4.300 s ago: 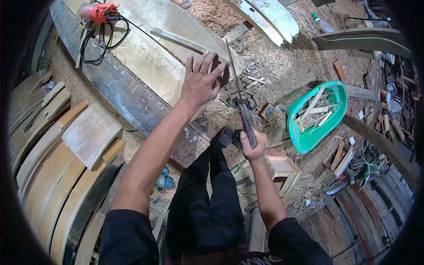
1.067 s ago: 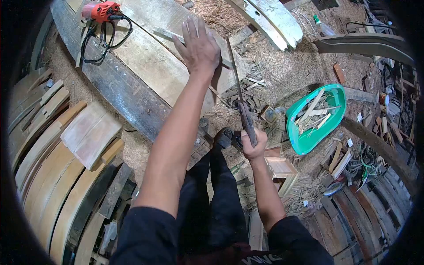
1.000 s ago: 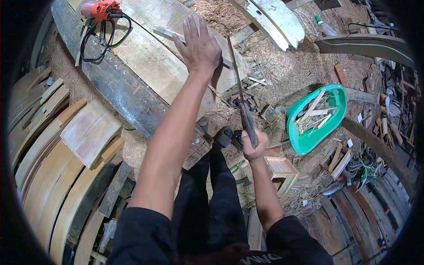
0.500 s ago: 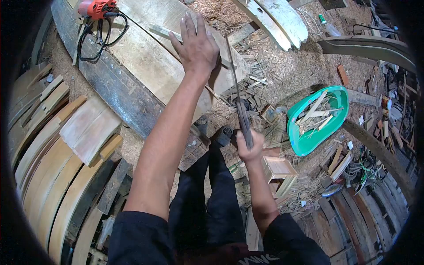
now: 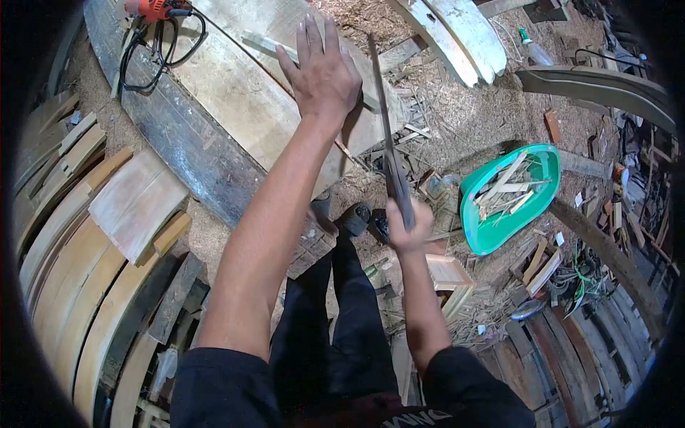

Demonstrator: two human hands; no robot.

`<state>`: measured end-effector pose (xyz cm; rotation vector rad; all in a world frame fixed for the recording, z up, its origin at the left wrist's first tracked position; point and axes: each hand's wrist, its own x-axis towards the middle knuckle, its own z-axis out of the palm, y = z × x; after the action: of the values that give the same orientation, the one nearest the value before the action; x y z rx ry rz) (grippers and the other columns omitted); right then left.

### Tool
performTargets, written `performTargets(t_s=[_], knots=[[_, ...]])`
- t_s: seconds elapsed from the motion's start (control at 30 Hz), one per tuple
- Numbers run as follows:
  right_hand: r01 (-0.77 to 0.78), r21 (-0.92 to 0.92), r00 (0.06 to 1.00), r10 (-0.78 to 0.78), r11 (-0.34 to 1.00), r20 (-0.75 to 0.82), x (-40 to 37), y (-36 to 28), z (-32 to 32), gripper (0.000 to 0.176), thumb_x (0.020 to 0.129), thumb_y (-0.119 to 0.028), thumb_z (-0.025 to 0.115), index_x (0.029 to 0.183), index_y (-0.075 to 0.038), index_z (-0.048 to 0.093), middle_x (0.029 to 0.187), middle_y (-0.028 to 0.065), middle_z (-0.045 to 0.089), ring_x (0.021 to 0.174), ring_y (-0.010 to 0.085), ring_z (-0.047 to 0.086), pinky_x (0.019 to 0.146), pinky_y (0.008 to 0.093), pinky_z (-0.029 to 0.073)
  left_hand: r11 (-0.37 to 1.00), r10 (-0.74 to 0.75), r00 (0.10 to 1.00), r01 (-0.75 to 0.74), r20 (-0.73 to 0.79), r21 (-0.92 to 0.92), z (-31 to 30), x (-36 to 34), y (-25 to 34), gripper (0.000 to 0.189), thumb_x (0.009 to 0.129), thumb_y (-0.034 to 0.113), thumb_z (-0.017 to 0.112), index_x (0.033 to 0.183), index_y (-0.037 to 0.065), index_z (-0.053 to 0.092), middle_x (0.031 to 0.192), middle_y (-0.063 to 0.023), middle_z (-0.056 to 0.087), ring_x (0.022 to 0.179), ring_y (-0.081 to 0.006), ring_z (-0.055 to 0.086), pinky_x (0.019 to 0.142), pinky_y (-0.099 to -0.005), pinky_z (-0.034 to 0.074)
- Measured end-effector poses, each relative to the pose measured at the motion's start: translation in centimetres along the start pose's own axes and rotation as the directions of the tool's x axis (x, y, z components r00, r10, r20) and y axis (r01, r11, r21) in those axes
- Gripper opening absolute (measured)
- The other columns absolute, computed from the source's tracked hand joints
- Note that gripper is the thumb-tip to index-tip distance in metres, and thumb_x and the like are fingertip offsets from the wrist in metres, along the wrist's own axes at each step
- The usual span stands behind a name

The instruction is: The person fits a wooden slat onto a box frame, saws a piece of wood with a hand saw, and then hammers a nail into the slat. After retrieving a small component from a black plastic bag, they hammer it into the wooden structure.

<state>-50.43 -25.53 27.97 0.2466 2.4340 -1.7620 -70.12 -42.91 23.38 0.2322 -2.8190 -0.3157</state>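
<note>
My left hand (image 5: 325, 82) lies flat with fingers spread, pressing on a narrow wood strip (image 5: 265, 46) that rests across a wide pale board (image 5: 235, 93). The palm hides the strip's middle, and its far end shows just right of the hand. A handsaw (image 5: 383, 107), seen nearly edge-on, points away from me, its blade right at that far end. Wrapped round the saw's handle is my right hand (image 5: 412, 227), slightly blurred, below the board's right edge.
A red power tool (image 5: 153, 8) with a black cord sits on the dark beam (image 5: 185, 135). Wood scraps fill a green tub (image 5: 479, 241) at right. Curved planks (image 5: 85, 278) are stacked at left. A small wooden box (image 5: 448, 272) and a bottle (image 5: 536, 51) stand among sawdust.
My right hand and the saw have moved forward, away from me, and the blade tip reaches farther up. My left hand stays on the strip. The whole view has shifted slightly.
</note>
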Motion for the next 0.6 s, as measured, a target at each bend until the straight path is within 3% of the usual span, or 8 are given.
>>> performTargets(t_s=[0.17,0.2,0.27,0.4,0.5,0.6], knots=[[0.099,-0.057,0.995,-0.099,0.993,-0.002,-3.3,0.7,-1.6,0.026,0.083,-0.010,0.063,0.063,-0.004,0.049,0.052,0.0035,0.039,0.043,0.0139,0.042,0.045,0.0308,0.034,0.999,0.005,1.000,-0.006,0.019,0.032,-0.2,0.2,0.1,0.054,0.100,0.029,0.037,0.151,0.011,0.035,0.156,-0.0158,0.032,0.147,-0.0304,0.026,0.117,-0.0626,0.011],[0.092,-0.009,0.994,-0.092,0.996,-0.057,-3.6,0.2,-1.6,0.023,0.083,-0.009,0.063,0.064,-0.003,0.051,0.052,0.0036,0.042,0.043,0.0140,0.045,0.046,0.0302,0.035,1.000,0.000,1.000,0.000,0.003,0.030,-0.1,0.8,-0.1,0.054,0.100,0.029,0.037,0.151,0.011,0.035,0.156,-0.0157,0.032,0.147,-0.0304,0.026,0.117,-0.0627,0.011],[-0.049,-0.028,0.999,0.049,0.998,0.003,-3.8,0.0,-2.4,0.020,0.082,-0.008,0.063,0.065,-0.003,0.053,0.052,0.0036,0.044,0.044,0.0136,0.046,0.046,0.0298,0.036,1.000,0.003,1.000,-0.003,0.012,0.015,-0.1,0.3,0.1,0.054,0.100,0.028,0.037,0.151,0.011,0.035,0.157,-0.0155,0.032,0.147,-0.0303,0.026,0.116,-0.0631,0.011],[-0.024,0.047,0.999,0.025,0.999,-0.033,-4.4,0.6,-0.9,0.020,0.082,-0.007,0.062,0.065,-0.003,0.053,0.052,0.0034,0.044,0.045,0.0125,0.045,0.046,0.0296,0.036,1.000,0.009,0.995,-0.010,0.095,0.004,-0.1,0.5,0.1,0.060,0.099,0.028,0.035,0.154,0.009,0.025,0.161,-0.0140,0.023,0.149,-0.0287,0.020,0.119,-0.0592,0.006],[-0.056,0.030,0.997,0.058,0.998,-0.059,-6.0,0.1,0.3,0.021,0.083,-0.006,0.061,0.064,-0.003,0.051,0.053,0.0033,0.043,0.046,0.0120,0.045,0.046,0.0296,0.036,0.962,0.220,0.965,-0.191,0.141,-0.195,0.2,1.7,0.7,0.060,0.098,0.028,0.036,0.153,0.006,0.026,0.160,-0.0168,0.024,0.149,-0.0301,0.020,0.120,-0.0581,0.009],[-0.084,0.076,0.992,0.091,0.994,-0.089,-6.5,0.3,1.2,0.021,0.083,-0.006,0.061,0.064,-0.003,0.051,0.053,0.0035,0.043,0.046,0.0122,0.045,0.047,0.0299,0.036,0.945,0.151,0.988,-0.137,0.025,-0.296,0.7,2.2,1.2,0.061,0.098,0.029,0.036,0.151,-0.001,0.027,0.159,-0.0216,0.024,0.149,-0.0337,0.019,0.120,-0.0564,0.011]])
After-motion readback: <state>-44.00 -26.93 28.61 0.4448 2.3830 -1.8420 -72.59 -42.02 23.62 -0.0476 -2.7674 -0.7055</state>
